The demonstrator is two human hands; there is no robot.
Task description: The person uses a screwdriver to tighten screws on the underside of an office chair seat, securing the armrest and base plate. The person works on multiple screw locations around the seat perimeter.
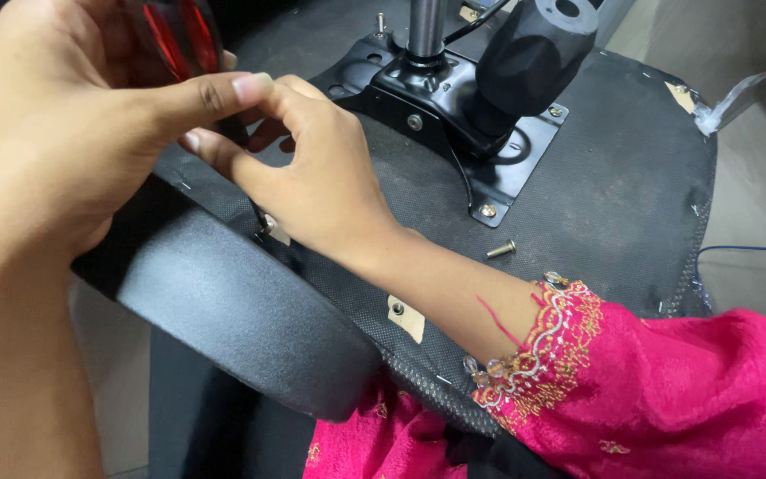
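**Both hands meet at the near-left rim of the upturned seat**

The chair seat lies upside down across your lap, its dark fabric underside facing you. The black metal plate with its column sits at the far middle. A padded black armrest runs along the near-left edge, its long axis slanting from far left to near right.

Your left hand fills the left of the view and closes around a red and black tool handle. What the tip meets is hidden behind the fingers.

Your right hand comes in from the right, fingers curled narrow and pinched beside the left thumb, just above a small silver fastener where armrest meets seat. I cannot tell what they pinch.

A loose bolt lies right of your right wrist, pointing far right.
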